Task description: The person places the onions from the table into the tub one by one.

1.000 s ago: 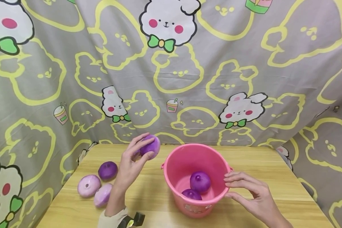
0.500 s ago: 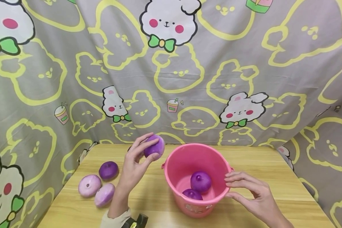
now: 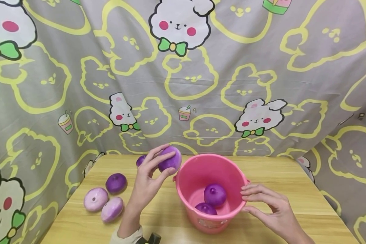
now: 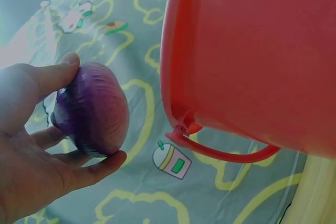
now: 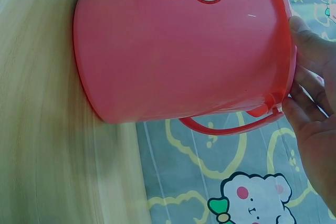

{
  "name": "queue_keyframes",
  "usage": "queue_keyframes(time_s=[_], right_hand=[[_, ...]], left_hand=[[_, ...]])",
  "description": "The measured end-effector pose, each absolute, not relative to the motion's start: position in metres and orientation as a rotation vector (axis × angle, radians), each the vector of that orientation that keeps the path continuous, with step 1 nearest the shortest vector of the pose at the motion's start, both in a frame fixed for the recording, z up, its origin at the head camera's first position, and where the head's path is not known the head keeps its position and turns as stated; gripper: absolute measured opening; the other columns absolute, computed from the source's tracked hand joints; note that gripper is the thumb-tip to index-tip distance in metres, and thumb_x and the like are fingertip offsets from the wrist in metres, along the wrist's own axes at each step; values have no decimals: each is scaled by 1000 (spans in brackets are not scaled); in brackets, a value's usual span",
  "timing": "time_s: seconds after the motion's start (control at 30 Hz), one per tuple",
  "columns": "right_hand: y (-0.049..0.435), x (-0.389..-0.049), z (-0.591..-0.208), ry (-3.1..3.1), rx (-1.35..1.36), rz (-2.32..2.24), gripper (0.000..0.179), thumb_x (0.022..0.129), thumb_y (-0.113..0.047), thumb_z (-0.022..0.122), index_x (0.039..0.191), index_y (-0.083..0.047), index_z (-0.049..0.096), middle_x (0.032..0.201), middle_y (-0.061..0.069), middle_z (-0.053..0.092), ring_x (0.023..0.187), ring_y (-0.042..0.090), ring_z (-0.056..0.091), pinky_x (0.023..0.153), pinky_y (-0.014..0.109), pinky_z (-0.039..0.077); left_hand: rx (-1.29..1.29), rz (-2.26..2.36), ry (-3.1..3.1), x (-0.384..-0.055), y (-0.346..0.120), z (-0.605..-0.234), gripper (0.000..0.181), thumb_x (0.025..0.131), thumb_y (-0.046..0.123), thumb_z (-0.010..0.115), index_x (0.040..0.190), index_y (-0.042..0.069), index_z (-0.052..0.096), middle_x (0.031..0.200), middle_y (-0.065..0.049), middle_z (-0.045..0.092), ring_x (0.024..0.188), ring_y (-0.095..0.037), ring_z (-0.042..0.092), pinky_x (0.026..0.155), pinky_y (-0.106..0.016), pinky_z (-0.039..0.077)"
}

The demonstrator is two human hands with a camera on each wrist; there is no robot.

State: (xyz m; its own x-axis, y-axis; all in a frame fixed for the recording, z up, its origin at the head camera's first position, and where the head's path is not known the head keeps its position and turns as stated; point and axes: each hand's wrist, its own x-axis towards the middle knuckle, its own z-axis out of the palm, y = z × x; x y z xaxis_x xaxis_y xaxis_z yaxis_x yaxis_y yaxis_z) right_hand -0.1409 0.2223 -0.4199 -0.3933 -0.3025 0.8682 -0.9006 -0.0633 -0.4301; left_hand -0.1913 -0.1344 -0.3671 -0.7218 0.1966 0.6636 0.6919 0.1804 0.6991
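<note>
My left hand [image 3: 149,176] pinches a purple onion [image 3: 173,161] between thumb and fingers, raised just left of a pink bucket [image 3: 198,166]. The left wrist view shows this onion [image 4: 94,111] apart from the bucket's rim [image 4: 170,51]. Two purple onions lie inside the bucket, one [image 3: 215,195] behind the other [image 3: 205,208], which is partly hidden by the near wall. My right hand [image 3: 269,203] touches the bucket's right rim with its fingertips and thumb, as the right wrist view also shows; its fingers are only slightly bent.
At the left of the wooden table [image 3: 167,217] lie a dark purple onion [image 3: 116,183] and two paler ones, one [image 3: 96,199] beside the other [image 3: 112,209]. Another purple onion [image 3: 141,160] shows partly behind my left hand. A patterned grey curtain [image 3: 201,88] hangs behind the table.
My left hand has moved rightward with the onion, closer to the bucket's left rim, uncovering part of an onion behind it. My right hand stays at the rim.
</note>
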Motion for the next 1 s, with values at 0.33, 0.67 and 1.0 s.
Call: queue_keyframes(time_s=[0.33,0.67,1.0], right_hand=[[222,-140,-420,-1686,1293,1484,34,77,13,81,109,7,73,113,21,71,122,28,63,109,29,46],[221,-140,-419,-1686,1289,1480,30,80,9,82,109,7,73,113,20,71,122,28,63,108,29,46],[221,-139,-419,-1687,1282,1478,32,78,11,82,109,7,73,112,20,71,121,27,63,108,28,47]], left_hand=[[-866,-1536,-2023,-189,-129,-367,43,88,-4,77,128,11,72,149,-4,52,137,-26,49,105,-36,51],[-883,-1483,-2022,-187,-126,-368,44,87,-3,78,128,12,73,148,-3,54,137,-26,50,105,-35,51],[-897,-1459,-2025,-186,-122,-368,42,87,-1,79,127,13,73,147,-3,54,137,-27,50,105,-35,51]])
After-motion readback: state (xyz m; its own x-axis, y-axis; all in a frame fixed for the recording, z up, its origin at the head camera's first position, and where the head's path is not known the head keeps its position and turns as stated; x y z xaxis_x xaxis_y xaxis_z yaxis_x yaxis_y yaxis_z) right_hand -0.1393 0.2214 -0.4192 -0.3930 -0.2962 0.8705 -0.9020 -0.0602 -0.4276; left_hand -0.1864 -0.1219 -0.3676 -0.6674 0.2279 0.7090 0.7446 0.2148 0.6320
